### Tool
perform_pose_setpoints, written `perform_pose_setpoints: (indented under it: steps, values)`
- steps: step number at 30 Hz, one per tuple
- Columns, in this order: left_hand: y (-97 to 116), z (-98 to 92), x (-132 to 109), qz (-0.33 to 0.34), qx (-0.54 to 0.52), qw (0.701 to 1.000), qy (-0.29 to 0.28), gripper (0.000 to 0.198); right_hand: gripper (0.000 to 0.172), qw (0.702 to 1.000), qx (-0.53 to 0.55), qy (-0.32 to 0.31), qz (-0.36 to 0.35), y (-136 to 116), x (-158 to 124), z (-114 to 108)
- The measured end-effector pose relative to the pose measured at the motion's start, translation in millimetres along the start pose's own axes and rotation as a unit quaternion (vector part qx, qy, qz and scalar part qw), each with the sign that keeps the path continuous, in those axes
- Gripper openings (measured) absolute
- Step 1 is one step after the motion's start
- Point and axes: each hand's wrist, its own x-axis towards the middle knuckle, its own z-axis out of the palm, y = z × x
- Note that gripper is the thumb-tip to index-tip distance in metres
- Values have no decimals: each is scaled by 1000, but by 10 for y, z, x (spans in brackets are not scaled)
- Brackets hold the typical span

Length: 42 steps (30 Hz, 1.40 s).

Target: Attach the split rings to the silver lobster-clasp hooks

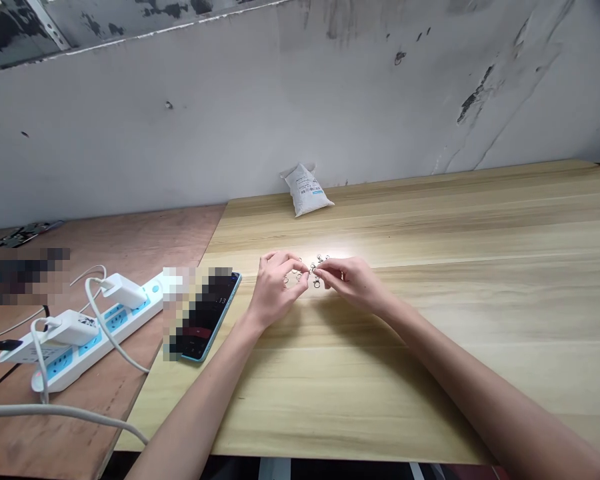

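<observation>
Near the middle of the wooden table, my left hand and my right hand meet fingertip to fingertip. Between their pinched thumbs and forefingers is a small metal clasp, too tiny to show in detail. Both hands are closed on it. Just behind and below my right fingertips lie more small clasps with rings. Several thin metal rings rest by my left fingers, partly covered by them.
A white plastic packet with a printed label stands against the wall. Left of my left arm lies a phone, partly blurred out. A white power strip with plugged-in chargers and cables sits on the reddish board.
</observation>
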Motion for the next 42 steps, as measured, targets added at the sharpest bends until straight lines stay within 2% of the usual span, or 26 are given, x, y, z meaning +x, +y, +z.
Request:
perform_pose_setpoints:
  steps: [3, 6, 11, 18, 22, 26, 30, 34, 38, 42]
  values:
    - [0, -4, 3, -24, -16, 999, -21, 6, 21, 996, -24, 73, -46, 3, -1, 34]
    - [-6, 2, 8, -25, -14, 999, -27, 6, 18, 991, -34, 101, -81, -45, -16, 77]
    - [-12, 12, 5, -22, -1, 999, -24, 4, 14, 982, -79, 104, -134, -93, -38, 138]
    - [-52, -18, 21, -53, -10, 998, -9, 7, 21, 969, -175, 48, -167, -28, -47, 167]
    - [-66, -49, 36, -68, -17, 998, 6, 6, 20, 976, -171, 39, -131, -6, -44, 145]
    - [-44, -56, 30, -50, -14, 999, 15, 6, 7, 996, -52, 55, -35, -45, -35, 119]
    - [-23, -40, 16, -27, -10, 999, 26, 5, 27, 995, 84, 15, 41, -93, -20, 130]
    - [-19, -42, 20, -11, 1, 1000, 28, 4, 35, 974, 208, -37, 83, -87, -4, 107]
    - [-11, -60, 29, 2, -2, 1000, 26, 4, 36, 959, 253, -85, 100, -51, 6, -2]
    - [5, -64, 26, 0, -14, 1000, 22, 5, 34, 969, 206, -117, 69, -14, 4, -89]
